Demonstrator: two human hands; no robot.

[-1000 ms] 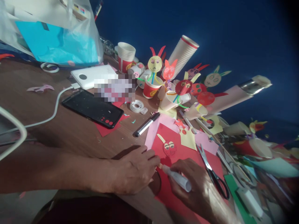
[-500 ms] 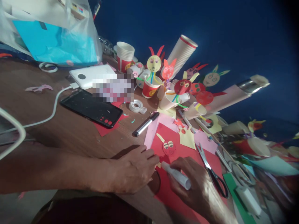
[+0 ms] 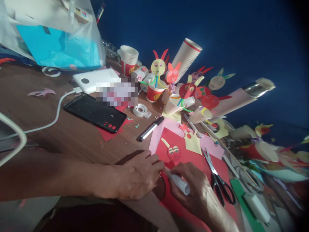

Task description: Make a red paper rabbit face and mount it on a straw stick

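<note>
My right hand is closed around a white glue stick, its tip slanting toward my left fingertips. My left hand lies with fingers bent and pinched at the edge of the red paper sheet; a small piece of paper is at its fingertips, mostly hidden now. Just beyond both hands, a red paper face with yellow eyes and one yellow ear lies on the sheet. Right of my right hand rest scissors with black handles, slightly spread. A capped marker lies beyond my left hand.
A black phone, a white power bank with cable, and a tape roll lie at left. Behind stand paper cups with paper-face puppets and a stacked cup tower. A green strip lies at right.
My right hand has shifted slightly left with the glue stick, closer to my left fingertips, where the small paper piece is now covered. My left hand stays in place.
</note>
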